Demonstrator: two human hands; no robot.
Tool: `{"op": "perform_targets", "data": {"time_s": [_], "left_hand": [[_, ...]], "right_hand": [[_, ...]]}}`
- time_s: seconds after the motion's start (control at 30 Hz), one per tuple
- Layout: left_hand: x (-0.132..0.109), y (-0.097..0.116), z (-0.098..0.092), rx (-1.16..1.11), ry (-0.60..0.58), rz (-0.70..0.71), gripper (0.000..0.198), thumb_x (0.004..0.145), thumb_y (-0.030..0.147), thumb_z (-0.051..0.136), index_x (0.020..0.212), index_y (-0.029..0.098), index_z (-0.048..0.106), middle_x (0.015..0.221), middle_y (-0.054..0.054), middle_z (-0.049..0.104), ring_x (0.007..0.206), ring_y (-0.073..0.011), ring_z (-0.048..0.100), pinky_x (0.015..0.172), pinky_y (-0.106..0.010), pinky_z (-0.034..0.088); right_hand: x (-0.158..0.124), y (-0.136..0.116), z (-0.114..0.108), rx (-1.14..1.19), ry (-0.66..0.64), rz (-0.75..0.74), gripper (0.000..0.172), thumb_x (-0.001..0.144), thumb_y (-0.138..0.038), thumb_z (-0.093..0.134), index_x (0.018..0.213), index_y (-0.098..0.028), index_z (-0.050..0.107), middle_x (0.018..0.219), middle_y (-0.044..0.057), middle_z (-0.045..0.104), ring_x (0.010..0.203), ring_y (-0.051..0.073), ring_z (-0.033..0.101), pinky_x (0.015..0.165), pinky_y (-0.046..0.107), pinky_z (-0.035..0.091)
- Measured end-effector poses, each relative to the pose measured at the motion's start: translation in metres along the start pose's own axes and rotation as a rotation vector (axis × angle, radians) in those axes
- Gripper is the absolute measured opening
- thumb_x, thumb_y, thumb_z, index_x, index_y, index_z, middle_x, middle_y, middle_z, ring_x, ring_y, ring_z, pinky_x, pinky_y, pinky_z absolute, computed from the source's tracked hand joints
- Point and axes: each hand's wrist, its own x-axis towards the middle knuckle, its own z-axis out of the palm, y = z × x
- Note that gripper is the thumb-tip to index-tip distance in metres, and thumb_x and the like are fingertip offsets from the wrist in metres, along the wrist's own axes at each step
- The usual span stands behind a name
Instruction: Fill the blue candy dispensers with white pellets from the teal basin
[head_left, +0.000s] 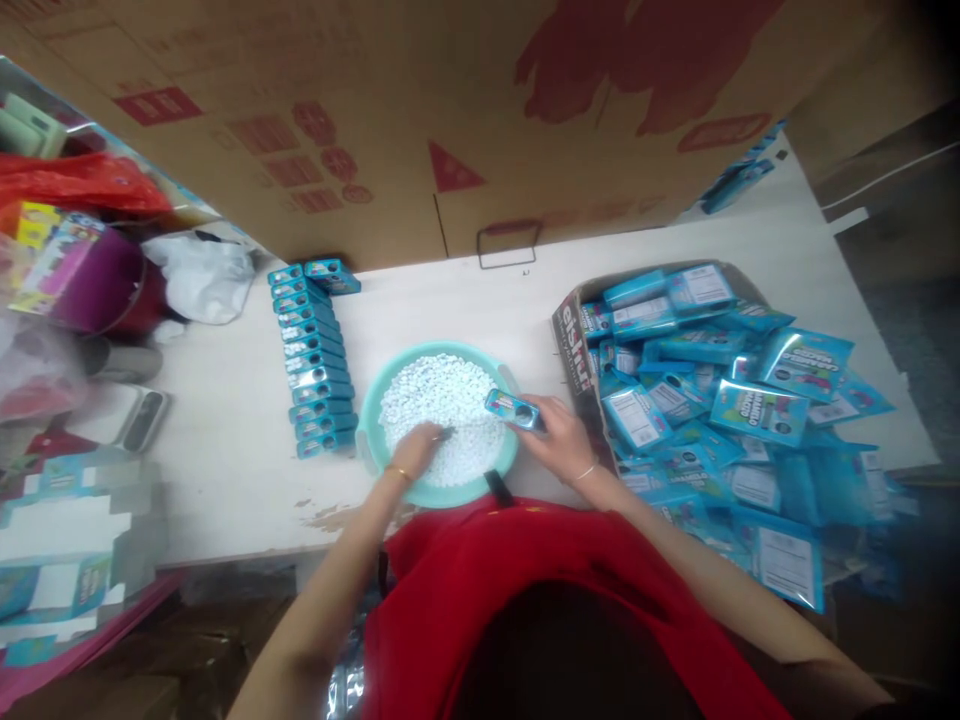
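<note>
A teal basin (pixel 373 402) full of small white pellets (pixel 442 395) sits on the pale table in front of me. My left hand (pixel 417 449) is down in the pellets, fingers pinched round a thin dark thing I cannot make out. My right hand (pixel 556 432) grips a small blue box (pixel 512 408) at the basin's right rim, held just above the pellets.
A row of stacked blue boxes (pixel 313 362) lies left of the basin. A cardboard box (pixel 571 340) heaped with blue packets (pixel 757 410) stands at the right. A large cardboard sheet (pixel 465 110) walls off the back. Bags and clutter (pixel 82 270) crowd the left edge.
</note>
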Motion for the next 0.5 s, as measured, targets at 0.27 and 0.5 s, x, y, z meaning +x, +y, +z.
{"op": "perform_targets", "data": {"time_s": [0.27, 0.5], "left_hand": [[0.000, 0.020, 0.013, -0.240, 0.092, 0.116, 0.025, 0.087, 0.028, 0.050, 0.109, 0.017, 0.057, 0.103, -0.008, 0.064, 0.089, -0.0179, 0.060, 0.083, -0.032, 0.050], [-0.056, 0.043, -0.094, -0.198, 0.157, 0.310, 0.025, 0.091, 0.031, 0.048, 0.111, 0.019, 0.056, 0.100, -0.008, 0.062, 0.089, -0.0177, 0.059, 0.080, -0.032, 0.048]], "right_hand": [[-0.006, 0.007, -0.002, -0.001, 0.058, 0.074, 0.037, 0.084, -0.041, 0.060, 0.113, -0.019, 0.057, 0.103, 0.010, 0.067, 0.096, 0.025, 0.062, 0.084, 0.039, 0.052], [-0.002, 0.000, 0.007, -0.041, 0.009, -0.030, 0.034, 0.084, -0.035, 0.060, 0.113, -0.017, 0.057, 0.103, 0.010, 0.068, 0.094, 0.026, 0.062, 0.081, 0.039, 0.051]]}}
